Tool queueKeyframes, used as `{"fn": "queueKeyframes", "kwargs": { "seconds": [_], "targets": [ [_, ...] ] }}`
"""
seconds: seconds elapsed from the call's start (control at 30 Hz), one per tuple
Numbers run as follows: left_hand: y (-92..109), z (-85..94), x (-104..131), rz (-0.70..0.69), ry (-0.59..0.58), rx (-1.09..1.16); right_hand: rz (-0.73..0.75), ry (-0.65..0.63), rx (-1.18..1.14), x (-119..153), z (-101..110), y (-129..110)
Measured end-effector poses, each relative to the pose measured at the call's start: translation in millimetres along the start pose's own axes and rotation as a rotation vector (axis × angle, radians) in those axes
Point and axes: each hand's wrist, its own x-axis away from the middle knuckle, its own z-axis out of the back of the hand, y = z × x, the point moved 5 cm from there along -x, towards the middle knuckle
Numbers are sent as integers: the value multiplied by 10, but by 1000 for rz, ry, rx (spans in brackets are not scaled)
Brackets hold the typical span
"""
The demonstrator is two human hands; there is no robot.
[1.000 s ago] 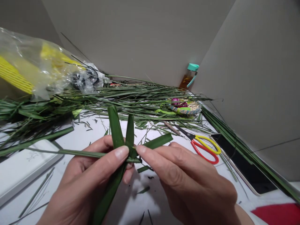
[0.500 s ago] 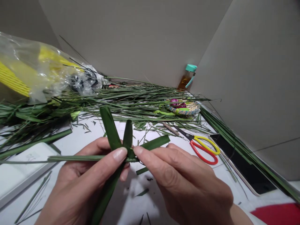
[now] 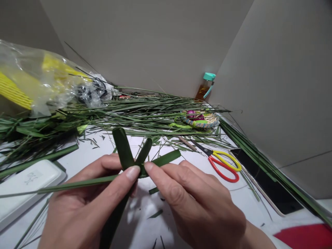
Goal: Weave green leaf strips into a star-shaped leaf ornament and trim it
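Observation:
Between both hands sits a small woven knot of green leaf strips, its flat ends fanning upward, right and down. My left hand pinches it with the thumb on top and fingers underneath. A long narrow strip runs out leftward across that hand. My right hand is closed too, its fingertip and thumb pressed at the right side of the knot, where one short strip end sticks out over the fingers. The thumb tips hide most of the weave. Scissors with red and yellow handles lie beyond my right hand.
A large pile of long green leaves spans the back, with a small basket on it. A white power bank lies left, a dark phone right. A bottle and a plastic bag stand behind.
The upright strip ends have tilted, the middle one now leaning right. The long strip on the left slopes lower. Both hands keep their pinch, and the view has shifted slightly.

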Motion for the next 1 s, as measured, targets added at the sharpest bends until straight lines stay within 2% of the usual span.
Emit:
{"fn": "queueKeyframes", "kwargs": {
  "seconds": [0.03, 0.13, 0.27, 0.37, 0.53, 0.77, 1.0],
  "targets": [
    [38, -3, 5, -44, -15, -66, 19, 2, 18, -10, 8, -14],
    [201, -8, 52, -194, 44, -204, 62, 2, 39, -40, 31, -30],
    [300, -25, 106, -296, 153, -309, 67, -27, 38, -54, 22, -19],
    [275, -37, 101, -292, 177, -332, 101, 11, 69, -68, 35, -38],
    [218, -91, 73, -232, 98, -282, 190, 6, 152, -101, 52, -90],
    [267, -90, 107, -307, 144, -321, 211, -20, 182, -116, 112, -98],
    [215, -88, 123, -306, 121, -288, 230, -2, 188, -133, 124, -115]
  ]
}}
